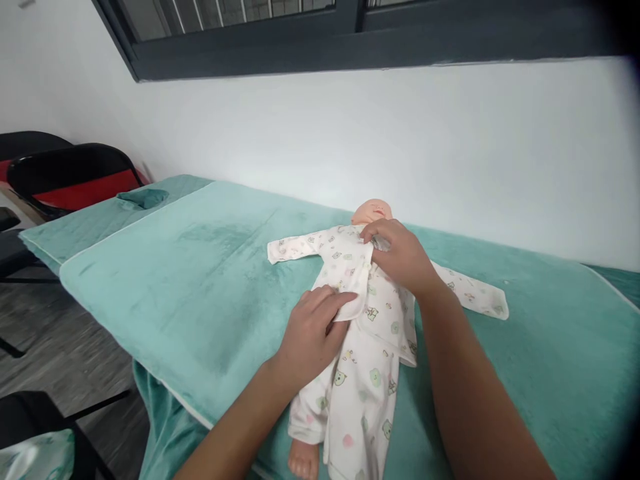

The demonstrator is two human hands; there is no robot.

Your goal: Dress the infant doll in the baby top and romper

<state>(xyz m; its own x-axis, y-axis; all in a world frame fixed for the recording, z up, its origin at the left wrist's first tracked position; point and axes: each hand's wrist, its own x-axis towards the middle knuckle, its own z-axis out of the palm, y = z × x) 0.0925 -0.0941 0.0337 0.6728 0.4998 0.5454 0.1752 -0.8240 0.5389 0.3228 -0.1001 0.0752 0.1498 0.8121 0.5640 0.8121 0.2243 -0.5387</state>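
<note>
A baby doll [373,211] lies on its back on a teal-covered massage bed [165,293], its head toward the white wall [300,133] and its legs toward the person. It wears a white long-sleeved top [345,257] printed with small bears and, below it, matching trousers [367,393]. The sleeves spread out to either side, and a bare foot [303,459] shows beneath the trouser leg at picture left. The person's left hand [320,323] pinches the lower corner of the top's front flap, index finger stretched over the cloth and thumb beneath. The right hand [395,250] is closed on the same front edge higher up, just below the doll's chin; its fingertips are partly hidden, but they seem to grip the cloth near the neckline. One half of the front lies over the other, the hem at picture right spread over the trousers' waist. At the bed's far left end is a face opening [143,198], with black-and-red chairs [80,177] just beyond. A dark-framed window [240,50] is set in the wall above, and grey flooring [65,340] shows at left.
</note>
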